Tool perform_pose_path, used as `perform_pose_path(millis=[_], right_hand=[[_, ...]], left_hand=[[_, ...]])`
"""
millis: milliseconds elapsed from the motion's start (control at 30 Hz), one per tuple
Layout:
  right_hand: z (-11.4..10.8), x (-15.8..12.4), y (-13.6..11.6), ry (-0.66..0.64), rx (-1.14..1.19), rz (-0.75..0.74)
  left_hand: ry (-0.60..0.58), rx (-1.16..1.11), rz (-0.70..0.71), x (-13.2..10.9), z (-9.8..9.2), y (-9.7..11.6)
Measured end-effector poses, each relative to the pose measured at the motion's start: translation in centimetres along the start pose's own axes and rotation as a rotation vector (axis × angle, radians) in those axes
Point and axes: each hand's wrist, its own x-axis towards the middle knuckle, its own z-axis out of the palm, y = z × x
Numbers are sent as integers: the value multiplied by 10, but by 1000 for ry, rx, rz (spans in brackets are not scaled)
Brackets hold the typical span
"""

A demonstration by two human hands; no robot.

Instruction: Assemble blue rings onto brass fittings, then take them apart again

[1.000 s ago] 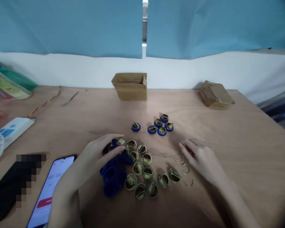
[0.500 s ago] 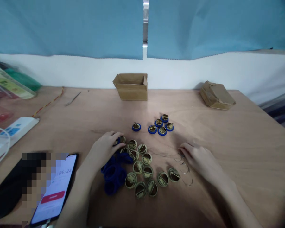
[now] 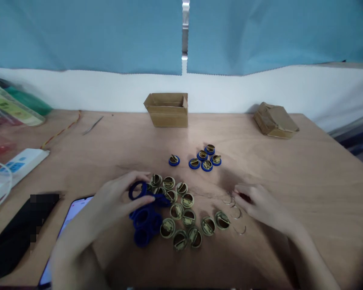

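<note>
A blue ring (image 3: 137, 190) stands between the thumb and fingers of my left hand (image 3: 116, 201), above a pile of blue rings (image 3: 145, 220). Right of that pile lie several round metal pieces with pin backs (image 3: 188, 217). My right hand (image 3: 257, 203) has its fingers pinched together beside thin curved wires (image 3: 236, 212); what they hold, if anything, is too small to tell. Farther back, several metal pieces seated in blue rings (image 3: 206, 165) form a cluster, with one more (image 3: 174, 160) to their left.
An open cardboard box (image 3: 169, 117) and a crumpled brown box (image 3: 275, 121) stand at the back. On the left are a power strip (image 3: 27, 163), a phone (image 3: 69, 225), a black object (image 3: 21, 233), tweezers (image 3: 93, 125) and plastic packages (image 3: 15, 104).
My left hand has moved left and toward me, and a blue ring now shows upright at its fingers. My right hand has shifted slightly right, its fingers more curled.
</note>
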Motion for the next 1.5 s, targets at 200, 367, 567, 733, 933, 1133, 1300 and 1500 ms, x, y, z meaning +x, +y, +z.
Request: perform_pose_path(millis=[200, 367, 567, 733, 933, 1133, 1300, 1500], right_hand=[[-4, -4, 5, -112, 85, -15], [0, -4, 16, -101, 32, 43], [3, -1, 17, -23, -17, 41], [4, 1, 2, 0, -29, 9], [13, 3, -7, 49, 14, -99], [15, 3, -26, 168, 155, -205], [23, -3, -57, 181, 598, -181], [36, -11, -71, 214, 790, -160]], left_hand=[[-81, 8, 54, -26, 9, -3], [-39, 178, 75, -32, 21, -16], [30, 312, 187, -1, 20, 16], [-128, 410, 56, 66, 37, 52], [-129, 421, -56, 117, 72, 43], [-88, 251, 80, 102, 67, 50], [16, -80, 456, 44, 63, 90], [152, -174, 754, 9, 84, 112]])
